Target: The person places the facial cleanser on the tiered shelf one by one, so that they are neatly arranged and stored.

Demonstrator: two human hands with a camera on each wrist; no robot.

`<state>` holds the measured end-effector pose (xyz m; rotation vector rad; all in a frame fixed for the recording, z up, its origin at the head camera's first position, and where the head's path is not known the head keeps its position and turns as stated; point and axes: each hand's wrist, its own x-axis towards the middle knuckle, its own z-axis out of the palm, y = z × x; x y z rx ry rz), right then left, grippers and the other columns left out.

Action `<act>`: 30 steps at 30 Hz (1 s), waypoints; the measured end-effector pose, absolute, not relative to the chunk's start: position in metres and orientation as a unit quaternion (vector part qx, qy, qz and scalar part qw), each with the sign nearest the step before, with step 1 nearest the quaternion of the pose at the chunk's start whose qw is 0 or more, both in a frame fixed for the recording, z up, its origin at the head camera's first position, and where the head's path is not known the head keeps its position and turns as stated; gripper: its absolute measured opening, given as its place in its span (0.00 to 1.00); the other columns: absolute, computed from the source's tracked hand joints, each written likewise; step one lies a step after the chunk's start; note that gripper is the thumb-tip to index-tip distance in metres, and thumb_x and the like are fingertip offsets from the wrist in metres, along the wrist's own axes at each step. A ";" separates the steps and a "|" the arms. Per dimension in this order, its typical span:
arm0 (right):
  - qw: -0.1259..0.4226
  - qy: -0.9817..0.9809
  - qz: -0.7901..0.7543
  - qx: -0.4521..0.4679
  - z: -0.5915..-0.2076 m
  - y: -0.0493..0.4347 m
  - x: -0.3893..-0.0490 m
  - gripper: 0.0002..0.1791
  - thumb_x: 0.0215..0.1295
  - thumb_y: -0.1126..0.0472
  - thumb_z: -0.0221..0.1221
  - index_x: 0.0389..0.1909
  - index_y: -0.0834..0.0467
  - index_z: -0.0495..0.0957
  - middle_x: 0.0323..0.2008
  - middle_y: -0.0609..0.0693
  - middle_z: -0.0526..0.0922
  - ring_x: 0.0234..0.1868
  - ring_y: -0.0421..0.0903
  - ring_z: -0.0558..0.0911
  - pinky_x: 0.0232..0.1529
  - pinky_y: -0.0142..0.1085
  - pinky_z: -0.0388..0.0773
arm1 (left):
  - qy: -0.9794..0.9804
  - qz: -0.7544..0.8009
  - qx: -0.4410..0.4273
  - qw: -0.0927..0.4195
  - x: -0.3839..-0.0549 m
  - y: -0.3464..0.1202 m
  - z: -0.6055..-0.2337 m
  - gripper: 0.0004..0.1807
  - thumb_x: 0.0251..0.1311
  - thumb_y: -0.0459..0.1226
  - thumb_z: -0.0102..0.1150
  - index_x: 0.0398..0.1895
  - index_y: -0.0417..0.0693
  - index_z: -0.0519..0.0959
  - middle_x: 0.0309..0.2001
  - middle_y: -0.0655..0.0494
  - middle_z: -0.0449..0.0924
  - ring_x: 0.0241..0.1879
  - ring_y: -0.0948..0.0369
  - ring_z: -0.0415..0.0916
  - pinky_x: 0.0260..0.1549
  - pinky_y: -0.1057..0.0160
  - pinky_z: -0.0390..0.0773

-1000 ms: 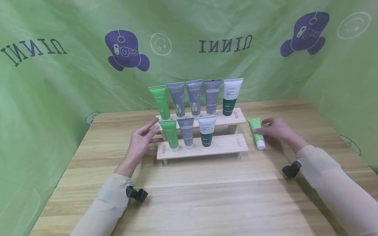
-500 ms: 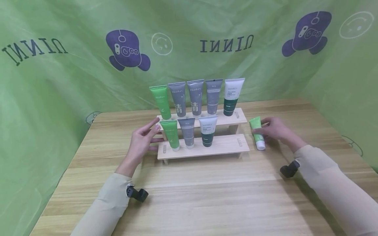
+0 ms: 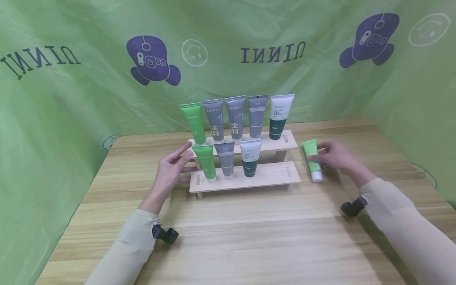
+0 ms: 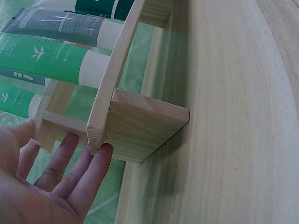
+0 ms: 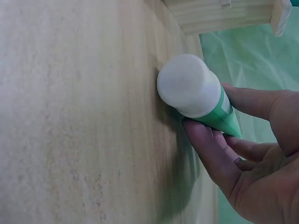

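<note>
On the right of the table, my right hand [image 3: 335, 155] pinches a green squeeze tube [image 3: 311, 150] between thumb and fingers. The tube's white cap [image 5: 181, 84] points towards me, close to the tabletop. At the left end of a two-step wooden display stand [image 3: 265, 177], my left hand [image 3: 170, 168] rests its fingertips, fingers fairly straight. The left wrist view has fingertips [image 4: 103, 151] touching the end of the lower shelf. Nearest to this hand stands another green tube [image 3: 205, 162], cap down on the lower step, beside a grey tube [image 3: 226, 158] and a white-and-dark-green tube [image 3: 250, 158].
Along the upper step several tubes stand cap down: a green tube [image 3: 194, 122], grey ones such as the grey tube [image 3: 235, 116], and a white-and-dark-green tube [image 3: 280, 114] at the right end. Behind the wooden table [image 3: 249, 241] hangs a green printed curtain [image 3: 221, 23].
The green tube in my right hand has shifted slightly to the right, its flat end a little higher in the head view. My left hand stays at the stand.
</note>
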<state>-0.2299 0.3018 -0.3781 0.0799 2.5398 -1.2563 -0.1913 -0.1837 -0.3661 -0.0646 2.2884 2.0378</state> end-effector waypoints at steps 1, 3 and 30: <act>0.153 0.885 -0.440 0.028 -0.377 0.302 -0.229 0.48 0.64 0.55 0.68 0.71 0.77 0.52 0.56 0.76 0.71 0.38 0.50 0.83 0.41 0.43 0.88 | 0.746 0.664 -0.021 0.039 -0.191 -0.184 -0.366 0.29 0.67 0.53 0.61 0.71 0.66 0.71 0.57 0.38 0.79 0.48 0.43 0.84 0.33 0.51 0.89; 0.151 0.884 -0.441 0.028 -0.374 0.301 -0.226 0.48 0.65 0.55 0.68 0.72 0.77 0.52 0.58 0.76 0.70 0.40 0.51 0.83 0.42 0.44 0.88 | 0.746 0.664 -0.021 0.039 -0.192 -0.184 -0.367 0.29 0.67 0.53 0.61 0.71 0.66 0.71 0.57 0.38 0.79 0.48 0.43 0.84 0.33 0.51 0.89; 0.036 0.865 -0.497 -0.054 -0.330 0.263 -0.173 0.42 0.64 0.63 0.68 0.73 0.68 0.57 0.56 0.65 0.72 0.44 0.43 0.81 0.40 0.39 0.88 | 0.740 0.671 -0.022 0.039 -0.193 -0.184 -0.368 0.30 0.67 0.53 0.62 0.72 0.65 0.71 0.58 0.38 0.79 0.44 0.49 0.86 0.34 0.51 0.89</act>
